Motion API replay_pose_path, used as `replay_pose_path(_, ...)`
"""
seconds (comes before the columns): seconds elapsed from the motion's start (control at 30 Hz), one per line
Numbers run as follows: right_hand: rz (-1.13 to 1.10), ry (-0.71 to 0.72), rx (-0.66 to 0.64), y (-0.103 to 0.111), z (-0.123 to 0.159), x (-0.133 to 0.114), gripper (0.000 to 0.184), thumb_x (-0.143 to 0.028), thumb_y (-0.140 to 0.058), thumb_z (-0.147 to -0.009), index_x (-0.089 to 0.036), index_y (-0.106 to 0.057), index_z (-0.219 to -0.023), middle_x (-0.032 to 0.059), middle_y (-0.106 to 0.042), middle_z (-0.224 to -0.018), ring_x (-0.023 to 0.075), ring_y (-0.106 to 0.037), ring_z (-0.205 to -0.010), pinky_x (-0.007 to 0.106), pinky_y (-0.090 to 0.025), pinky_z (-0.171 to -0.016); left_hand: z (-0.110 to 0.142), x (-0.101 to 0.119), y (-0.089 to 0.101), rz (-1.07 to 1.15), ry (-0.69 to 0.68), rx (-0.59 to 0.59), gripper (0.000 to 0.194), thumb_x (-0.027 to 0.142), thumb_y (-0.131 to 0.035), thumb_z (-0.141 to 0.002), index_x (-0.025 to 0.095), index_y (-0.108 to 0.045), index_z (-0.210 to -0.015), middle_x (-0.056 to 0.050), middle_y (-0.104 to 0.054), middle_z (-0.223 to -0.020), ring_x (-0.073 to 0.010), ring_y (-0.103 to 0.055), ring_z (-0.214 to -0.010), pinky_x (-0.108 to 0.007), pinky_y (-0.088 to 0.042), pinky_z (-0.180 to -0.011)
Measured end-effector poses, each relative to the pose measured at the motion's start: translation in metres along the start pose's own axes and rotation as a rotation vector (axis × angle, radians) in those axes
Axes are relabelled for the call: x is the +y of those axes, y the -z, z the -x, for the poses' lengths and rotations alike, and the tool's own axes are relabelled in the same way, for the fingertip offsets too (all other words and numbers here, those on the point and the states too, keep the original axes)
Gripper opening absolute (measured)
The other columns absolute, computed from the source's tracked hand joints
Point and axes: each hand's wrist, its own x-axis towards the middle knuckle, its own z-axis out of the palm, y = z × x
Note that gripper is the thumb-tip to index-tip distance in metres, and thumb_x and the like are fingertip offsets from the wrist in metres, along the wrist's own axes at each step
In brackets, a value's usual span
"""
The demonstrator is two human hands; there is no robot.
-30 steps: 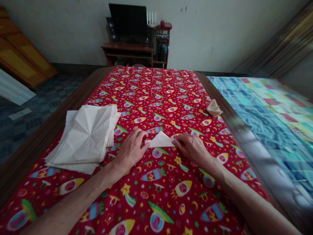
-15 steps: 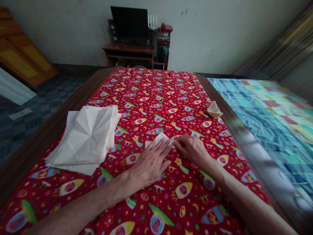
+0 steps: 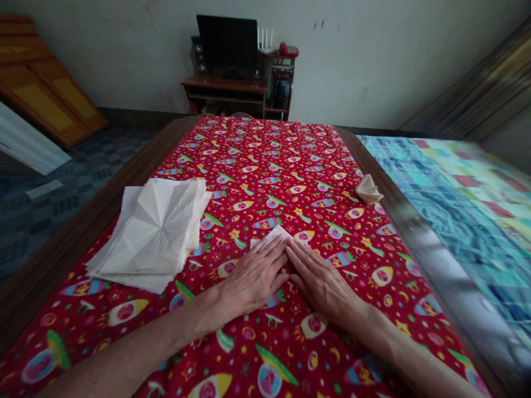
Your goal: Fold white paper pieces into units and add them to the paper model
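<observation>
A small folded piece of white paper (image 3: 277, 232) lies on the red patterned cloth, mostly covered by my hands. My left hand (image 3: 259, 271) rests flat across its left part, fingers stretched out. On the right part lies my right hand (image 3: 317, 271), also flat with straight fingers. The fingertips of both hands come close together near the paper's middle. Only the paper's peaked top and bits of its side edges show. To the left is a stack of creased white paper sheets (image 3: 153, 226). A folded paper shape (image 3: 369, 189) stands near the cloth's right edge.
The red cloth (image 3: 265, 171) covers a dark wooden surface with a bare brown border (image 3: 128, 160). A bed with a patchwork cover (image 3: 440, 182) adjoins on the right. A desk with a monitor (image 3: 227, 48) stands at the far wall, a wooden cabinet (image 3: 53, 94) at left.
My right hand has gone from pinched fingers at the paper's right edge to lying flat on it. My left hand stays pressed on the paper. The view has shifted slightly.
</observation>
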Motion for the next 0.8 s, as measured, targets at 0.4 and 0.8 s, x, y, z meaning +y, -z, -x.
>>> replay_pose_path(0.4,-0.089,-0.042,-0.028,0.010,0.005,0.010,0.048,-0.023,-0.040,-0.095,-0.014,-0.038,-0.142,0.0116,-0.046,-0.141,0.0234,-0.035,-0.135,0.044,-0.038,-0.110,0.032,-0.015,0.016,-0.122,0.068,-0.033,0.047,0.033,-0.037,-0.097,0.019,-0.034,-0.142,-0.006,-0.032,-0.151,-0.0208,-0.027,-0.140,-0.045,-0.020,-0.115)
replay_pose_path(0.8,0.115,-0.104,0.013,0.009,-0.026,0.013,0.024,-0.032,-0.046,-0.095,-0.019,-0.062,-0.107,0.0087,-0.066,-0.116,0.0237,-0.060,-0.104,0.038,-0.046,-0.082,0.051,-0.034,0.015,-0.106,0.152,0.212,0.037,0.020,-0.038,-0.094,0.013,-0.054,-0.127,-0.010,-0.055,-0.133,-0.0214,-0.050,-0.124,-0.041,-0.041,-0.105)
